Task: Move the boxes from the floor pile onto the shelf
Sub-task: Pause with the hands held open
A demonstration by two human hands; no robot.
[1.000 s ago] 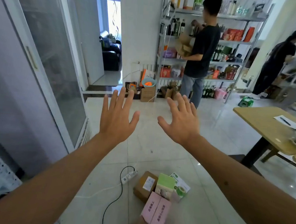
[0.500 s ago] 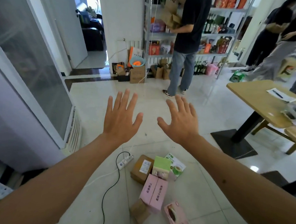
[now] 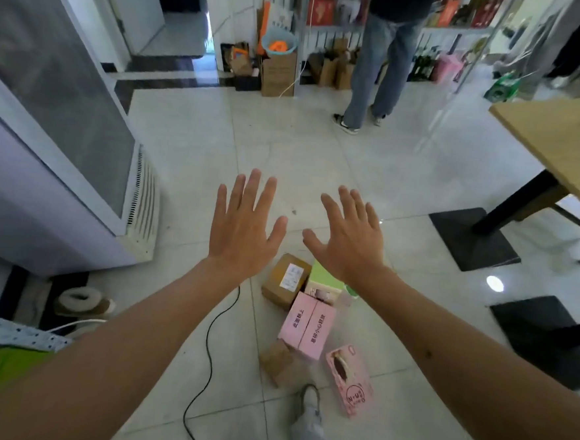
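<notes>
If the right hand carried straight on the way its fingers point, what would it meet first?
Probably nothing near: the right hand is open, fingers aimed up and forward over bare floor tiles. The boxes lie below it. Depth is unclear.

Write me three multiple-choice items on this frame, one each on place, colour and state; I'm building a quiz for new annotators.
1. Where does the brown box with the white label lie?
A. on the wooden table
B. on the floor, at the pile's far-left end
C. on the shelf

2. What colour is the large box with printed characters in the middle of the pile?
A. pink
B. blue
C. black

3. How are the left hand and right hand?
A. each gripping a box
B. clenched into fists
C. open, fingers spread, holding nothing

Answers: B, it lies on the tiles beside the green-topped box; A, its top flaps are pink; C, both hover above the pile.
</notes>
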